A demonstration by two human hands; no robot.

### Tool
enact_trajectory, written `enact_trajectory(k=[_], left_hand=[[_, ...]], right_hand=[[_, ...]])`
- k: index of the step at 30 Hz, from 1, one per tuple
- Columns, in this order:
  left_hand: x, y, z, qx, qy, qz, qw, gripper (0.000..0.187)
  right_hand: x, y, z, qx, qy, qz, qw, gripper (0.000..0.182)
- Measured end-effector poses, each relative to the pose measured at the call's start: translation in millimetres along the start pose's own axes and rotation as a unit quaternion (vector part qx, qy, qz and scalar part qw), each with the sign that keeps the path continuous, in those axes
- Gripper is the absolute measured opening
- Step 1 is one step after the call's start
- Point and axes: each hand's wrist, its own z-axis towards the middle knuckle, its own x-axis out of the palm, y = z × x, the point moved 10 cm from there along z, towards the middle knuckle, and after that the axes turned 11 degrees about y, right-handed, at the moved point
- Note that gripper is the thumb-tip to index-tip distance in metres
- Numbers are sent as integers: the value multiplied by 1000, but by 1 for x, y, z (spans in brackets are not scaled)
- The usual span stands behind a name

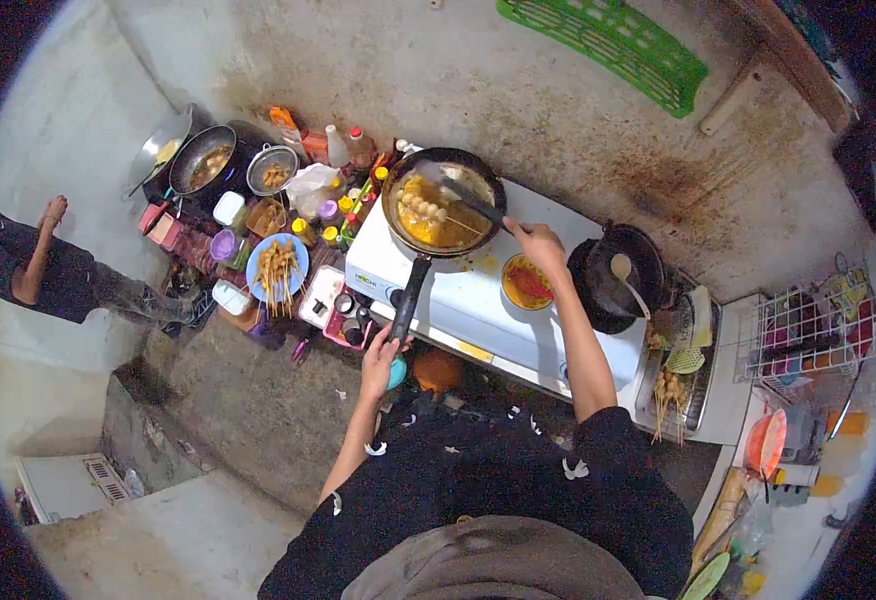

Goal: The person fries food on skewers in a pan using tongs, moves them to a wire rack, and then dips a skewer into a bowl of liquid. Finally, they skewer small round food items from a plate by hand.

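Note:
My left hand (383,362) is closed around the end of the long black handle of a frying pan (498,180). My right hand (538,247) grips the dark handle of a spatula (473,203), whose blurred blade reaches over the pan. Inside the pan is a yellow-orange egg-like mixture (445,236). Pale round pieces on a skewer (436,212) lie on it, the stick pointing right. The pan rests on the left side of a white gas stove (438,290). Just below my right hand stands a bowl of orange-red mixture (529,283).
A dark wok (598,300) with a ladle sits at the stove's right. Farther right, a metal tray (700,395) holds skewers. Left of the stove are a blue plate (301,285) of skewers, bottles and several pans. A person (33,262) stands at far left.

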Motion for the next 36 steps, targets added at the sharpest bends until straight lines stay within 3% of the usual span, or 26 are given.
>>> enact_trajectory(k=[26, 28, 31, 32, 34, 36], left_hand=[[0, 4, 2, 2, -3, -58, 998, 39], [0, 5, 1, -1, -3, -55, 998, 39], [2, -3, 1, -3, -1, -40, 999, 39], [3, -6, -1, -4, -4, -31, 999, 39], [3, -3, 1, 7, -4, -43, 999, 39], [2, -4, 0, 18, -1, -51, 999, 38]], right_hand=[[1, 14, 6, -2, -19, 22, 1000, 63], [-1, 27, 0, -21, -8, -32, 999, 64], [3, 37, 0, -73, -20, 0, 997, 63], [3, 36, 1, -73, -20, -1, 997, 63], [4, 22, 4, 15, -8, 0, 1000, 63], [6, 32, 3, -27, -14, -9, 1000, 63]])
